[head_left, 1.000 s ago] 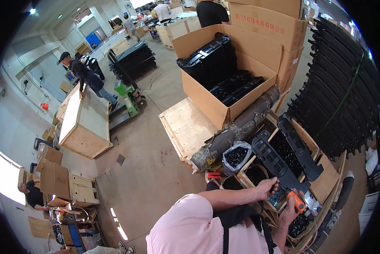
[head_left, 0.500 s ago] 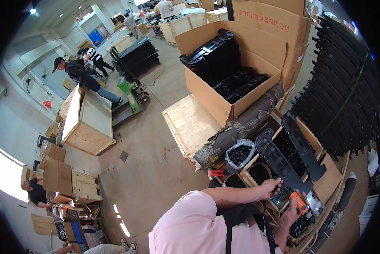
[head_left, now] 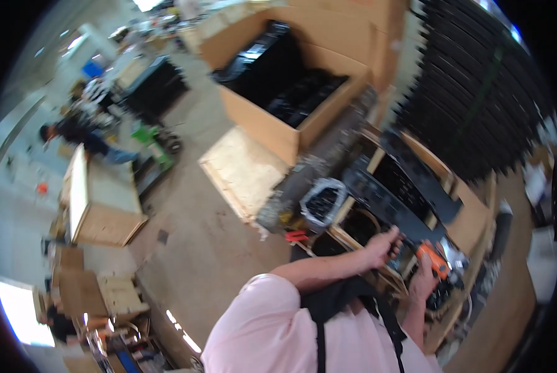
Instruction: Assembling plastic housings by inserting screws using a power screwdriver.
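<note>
R hand (head_left: 422, 283): fingers wrapping rnd orange tool (head_left: 433, 261)
Tool tip (head_left: 412, 244): pointing twd L fingers
L hand (head_left: 381, 248): fingers curling nr tip, can't tell if pinching

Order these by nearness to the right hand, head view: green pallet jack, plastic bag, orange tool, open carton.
1. Orange tool, in the right hand.
2. Plastic bag, upper left.
3. Open carton, beyond the bag.
4. Green pallet jack, far left.

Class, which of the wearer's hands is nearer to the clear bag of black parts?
Left. The left hand is below and right of the bag in the picture, apart from it; the right hand, around the orange tool, is farther that way.
</note>
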A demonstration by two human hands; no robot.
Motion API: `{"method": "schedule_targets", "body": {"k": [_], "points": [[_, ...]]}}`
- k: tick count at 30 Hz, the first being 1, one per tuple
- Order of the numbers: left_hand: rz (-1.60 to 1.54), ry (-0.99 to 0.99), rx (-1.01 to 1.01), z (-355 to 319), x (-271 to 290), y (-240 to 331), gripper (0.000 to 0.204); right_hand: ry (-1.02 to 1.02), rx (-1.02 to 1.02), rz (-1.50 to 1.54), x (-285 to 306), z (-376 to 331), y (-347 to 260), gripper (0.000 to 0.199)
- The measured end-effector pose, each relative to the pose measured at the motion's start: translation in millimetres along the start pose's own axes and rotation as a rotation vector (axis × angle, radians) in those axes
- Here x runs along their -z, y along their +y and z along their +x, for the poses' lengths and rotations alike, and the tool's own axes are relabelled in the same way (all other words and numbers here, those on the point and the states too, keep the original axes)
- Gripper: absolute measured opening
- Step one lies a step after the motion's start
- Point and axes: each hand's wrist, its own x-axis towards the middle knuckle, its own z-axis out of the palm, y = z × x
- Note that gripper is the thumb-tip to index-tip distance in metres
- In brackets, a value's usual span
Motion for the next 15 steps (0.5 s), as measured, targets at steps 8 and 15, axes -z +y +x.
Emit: {"method": "schedule_targets", "body": {"k": [8, 15], "points": [[0.168, 0.163, 0.115, -1, 34, 13, 0.034, 0.039, 0.053, -0.236, 22, 26, -36, 0.051], [0.25, 0.278, 0.141, 18, 29, 18, 0.031, 0.069, 0.033, -0.38, 58, 30, -44, 0.051]]}}
